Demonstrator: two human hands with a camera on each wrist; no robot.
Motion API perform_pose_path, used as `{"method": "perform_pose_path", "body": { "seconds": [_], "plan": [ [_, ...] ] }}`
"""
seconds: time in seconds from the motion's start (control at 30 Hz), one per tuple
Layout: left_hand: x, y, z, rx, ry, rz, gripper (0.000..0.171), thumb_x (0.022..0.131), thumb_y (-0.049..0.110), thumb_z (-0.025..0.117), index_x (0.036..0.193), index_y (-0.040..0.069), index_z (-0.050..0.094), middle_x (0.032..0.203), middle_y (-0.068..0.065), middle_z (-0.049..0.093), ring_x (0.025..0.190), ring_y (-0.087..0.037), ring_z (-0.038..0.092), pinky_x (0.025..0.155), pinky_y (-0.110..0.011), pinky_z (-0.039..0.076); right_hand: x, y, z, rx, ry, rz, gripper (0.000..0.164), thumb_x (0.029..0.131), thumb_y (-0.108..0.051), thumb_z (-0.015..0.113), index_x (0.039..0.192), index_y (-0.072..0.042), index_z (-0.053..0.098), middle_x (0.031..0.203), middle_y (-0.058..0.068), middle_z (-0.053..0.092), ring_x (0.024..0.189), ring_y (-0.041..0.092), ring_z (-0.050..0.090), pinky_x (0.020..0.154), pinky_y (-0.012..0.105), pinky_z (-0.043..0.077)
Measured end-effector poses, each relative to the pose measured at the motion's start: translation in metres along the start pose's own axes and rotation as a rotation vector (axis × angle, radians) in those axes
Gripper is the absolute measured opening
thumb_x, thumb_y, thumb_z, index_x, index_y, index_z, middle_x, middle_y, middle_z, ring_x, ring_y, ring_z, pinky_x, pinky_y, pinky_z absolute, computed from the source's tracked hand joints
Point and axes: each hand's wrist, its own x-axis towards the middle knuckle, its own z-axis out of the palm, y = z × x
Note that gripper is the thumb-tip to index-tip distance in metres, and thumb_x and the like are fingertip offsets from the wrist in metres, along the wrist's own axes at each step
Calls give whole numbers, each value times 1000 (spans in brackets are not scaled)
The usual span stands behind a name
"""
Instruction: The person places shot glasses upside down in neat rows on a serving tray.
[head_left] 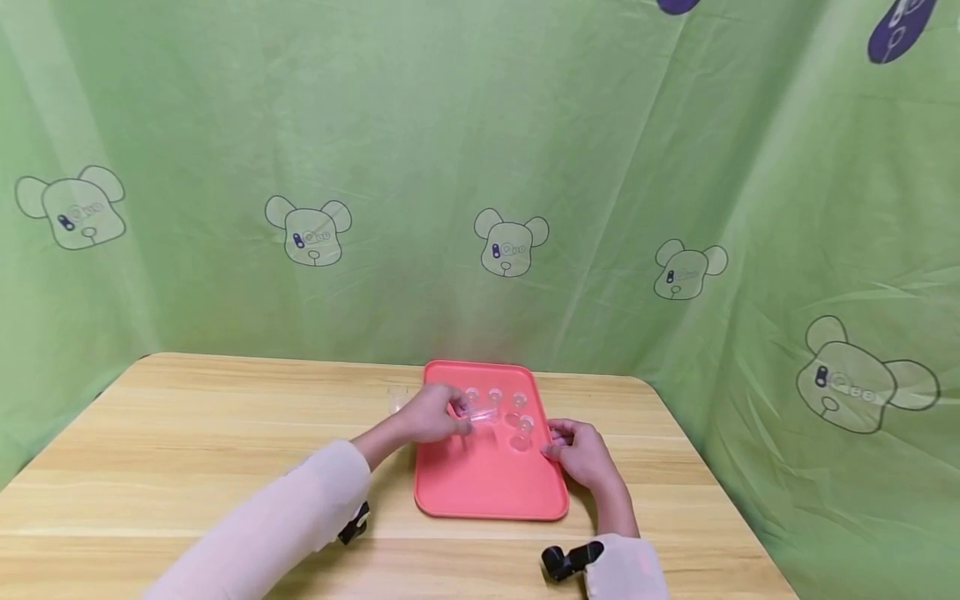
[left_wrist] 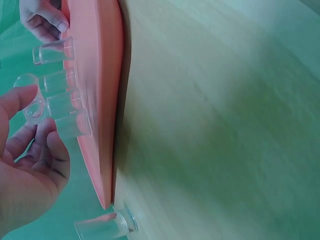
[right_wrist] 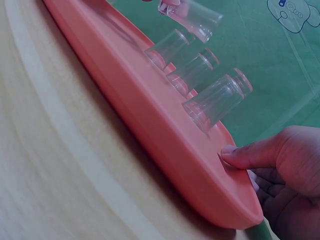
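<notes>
My left hand [head_left: 435, 414] pinches a small clear glass [head_left: 482, 414] between thumb and fingers, tipped on its side above the tray. In the left wrist view one round end of this glass [left_wrist: 36, 111] faces the camera. Under it is a pinkish-red tray [head_left: 487, 492], on which several like glasses [head_left: 495, 397] stand in its far and right part. My right hand [head_left: 585, 454] grips the tray's right edge; its thumb [right_wrist: 250, 156] presses the rim from inside, and the other fingers are outside, partly hidden.
Another clear glass [head_left: 397, 401] stands on the wooden table [head_left: 225, 467], just left of the tray behind my left forearm. A green curtain [head_left: 420, 167] with bear-head drawings hangs behind the table and along its sides.
</notes>
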Motion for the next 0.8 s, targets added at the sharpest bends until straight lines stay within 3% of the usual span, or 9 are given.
{"method": "perform_pose_path", "body": {
  "seconds": [0.37,0.8],
  "plan": [
    [5,1,8,-42,44,19,12,86,11,80,83,11,69,79,3,64,72,-11,55,65,-25,47,1,2,0,-1,2,-3,43,90,5,69,132,6,62,103,14,65,90,23,60,79,30,54],
    [11,9,21,-149,72,6,13,87,6,78,98,5,70,90,-2,66,65,-14,64,58,-25,55,0,0,-1,-1,2,-20,42,90,5,69,131,8,63,103,14,65,90,22,61,79,30,54]
  ]
}}
